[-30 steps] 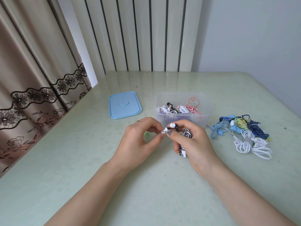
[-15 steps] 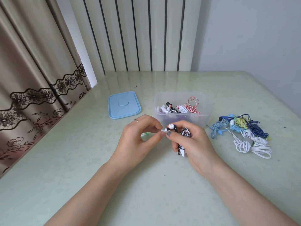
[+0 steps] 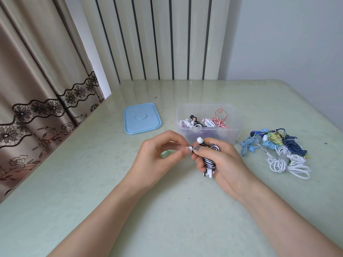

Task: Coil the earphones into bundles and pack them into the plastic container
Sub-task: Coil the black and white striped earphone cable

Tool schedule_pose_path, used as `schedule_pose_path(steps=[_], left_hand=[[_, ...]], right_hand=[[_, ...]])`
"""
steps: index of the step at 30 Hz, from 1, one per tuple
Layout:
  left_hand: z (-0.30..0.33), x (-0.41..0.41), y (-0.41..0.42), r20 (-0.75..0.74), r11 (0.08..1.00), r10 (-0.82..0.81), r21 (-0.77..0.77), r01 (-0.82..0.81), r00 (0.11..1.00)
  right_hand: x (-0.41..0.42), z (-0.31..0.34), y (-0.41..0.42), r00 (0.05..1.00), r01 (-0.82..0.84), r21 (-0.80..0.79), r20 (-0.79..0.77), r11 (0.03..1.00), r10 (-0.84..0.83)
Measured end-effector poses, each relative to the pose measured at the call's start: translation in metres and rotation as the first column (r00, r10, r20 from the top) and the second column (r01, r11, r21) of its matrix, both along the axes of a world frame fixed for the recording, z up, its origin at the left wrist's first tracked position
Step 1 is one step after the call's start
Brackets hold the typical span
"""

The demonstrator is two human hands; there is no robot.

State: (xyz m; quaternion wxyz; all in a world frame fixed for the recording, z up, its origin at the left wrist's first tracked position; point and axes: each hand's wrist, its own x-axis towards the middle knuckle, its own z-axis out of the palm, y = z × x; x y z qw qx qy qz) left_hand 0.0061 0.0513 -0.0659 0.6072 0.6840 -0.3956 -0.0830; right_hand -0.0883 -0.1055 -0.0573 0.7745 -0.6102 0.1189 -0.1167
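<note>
On the pale green surface [image 3: 92, 182], the blue lid [image 3: 142, 118] lies flat at your left. Your left hand [image 3: 157, 160] pinches a white earbud tip [image 3: 189, 148], and your right hand [image 3: 222, 162] is curled round the black-and-white coiled earphones [image 3: 209, 160], just before the clear plastic container [image 3: 207, 123] with bundles inside. To its right lies the loose pile of earphones [image 3: 278, 151].

Two bare forearms are showing, no sleeves reaching into view. Left hand [image 3: 157, 158] is wearing what looks like a thin ring on one finger, too small to make out well. Right hand [image 3: 222, 162] is wearing greyish polish on the thumbnail.
</note>
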Motion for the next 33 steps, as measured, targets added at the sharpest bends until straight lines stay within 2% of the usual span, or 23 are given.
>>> schedule_pose_path(steps=[5,16,21,25,27,33], left_hand=[[0.002,0.000,-0.001,-0.166,0.991,-0.101,-0.104,0.085,0.981],[0.004,0.001,0.000,-0.286,0.974,-0.210,-0.147,0.174,0.935],[0.000,-0.003,-0.003,-0.179,0.993,-0.110,-0.070,0.099,0.978],[-0.007,-0.002,-0.005,0.068,1.000,-0.001,-0.015,0.002,0.998],[-0.008,-0.003,-0.006,0.135,0.999,0.022,-0.028,-0.019,0.991],[-0.009,-0.002,-0.008,0.039,0.996,0.006,-0.092,-0.003,0.999]], right_hand=[[0.001,0.000,0.000,0.999,-0.030,0.062,-0.010,0.998,0.031],[-0.002,0.000,0.001,0.998,-0.059,0.088,-0.014,0.994,0.060],[0.001,-0.003,0.002,0.999,-0.032,0.086,-0.019,0.996,0.034],[0.001,-0.004,0.003,1.000,-0.020,0.092,-0.010,0.996,0.022],[0.000,-0.004,0.004,1.000,-0.019,0.096,-0.009,0.995,0.020],[-0.001,-0.002,0.008,0.999,-0.053,0.163,0.021,0.985,0.050]])
